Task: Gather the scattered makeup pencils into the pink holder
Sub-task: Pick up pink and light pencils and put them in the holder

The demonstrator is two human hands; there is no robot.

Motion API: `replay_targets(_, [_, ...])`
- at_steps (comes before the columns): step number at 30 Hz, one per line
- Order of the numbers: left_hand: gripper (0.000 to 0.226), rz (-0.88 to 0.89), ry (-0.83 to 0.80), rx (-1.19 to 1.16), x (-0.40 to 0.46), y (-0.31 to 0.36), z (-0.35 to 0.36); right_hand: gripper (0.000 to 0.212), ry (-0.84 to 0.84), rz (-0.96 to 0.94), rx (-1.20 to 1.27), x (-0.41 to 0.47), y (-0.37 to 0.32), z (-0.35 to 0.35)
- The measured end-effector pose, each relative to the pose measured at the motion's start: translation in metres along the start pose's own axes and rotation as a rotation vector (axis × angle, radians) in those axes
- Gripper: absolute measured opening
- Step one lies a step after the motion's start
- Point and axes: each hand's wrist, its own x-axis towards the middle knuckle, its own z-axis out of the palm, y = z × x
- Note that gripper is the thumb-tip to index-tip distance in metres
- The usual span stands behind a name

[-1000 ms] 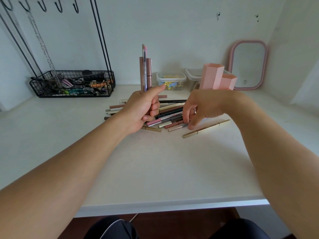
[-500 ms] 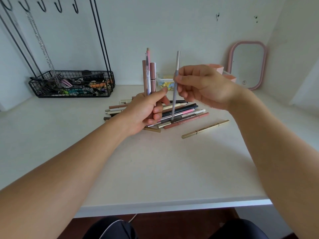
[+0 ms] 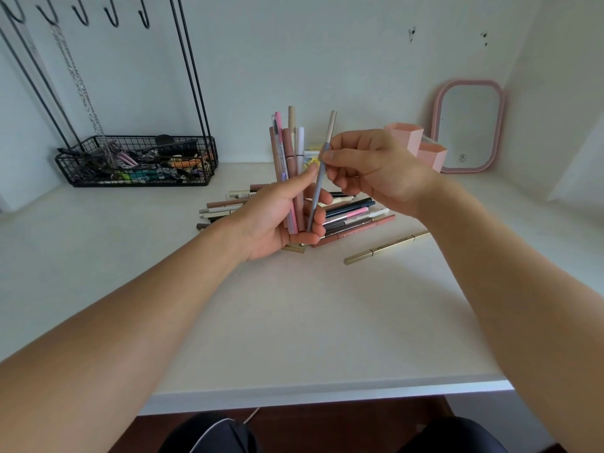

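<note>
My left hand point(image 3: 277, 220) loosely cups an upright bundle of pencils point(image 3: 289, 165) above the scattered pile point(image 3: 346, 217); my right hand point(image 3: 369, 168) pinches a grey pencil point(image 3: 322, 168) into it — the bundle could fan and spill. The pink holder point(image 3: 415, 145) waits behind, right.

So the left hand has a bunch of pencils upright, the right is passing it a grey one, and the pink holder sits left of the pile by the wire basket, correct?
Not quite. In the head view the pink holder stands to the right of the pile, beside the pink mirror. The rest holds: left hand holds the upright bunch, right hand brings the grey pencil.
</note>
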Motion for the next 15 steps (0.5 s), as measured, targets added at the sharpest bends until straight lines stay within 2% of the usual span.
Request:
replay_targets(7, [0.033,0.018,-0.110,0.008,0.000,-0.003,0.003,0.015,-0.007,-0.047,-0.027,0.002,0.010,0.009])
replay_targets(12, [0.033,0.055,-0.002,0.094,0.002,-0.004,0.003,0.007,0.033,-0.085,0.013,0.003,0.011,0.010])
replay_targets(15, [0.048,0.069,0.064,0.126,0.006,-0.005,0.001,0.023,0.044,-0.039,-0.110,0.002,0.010,0.006])
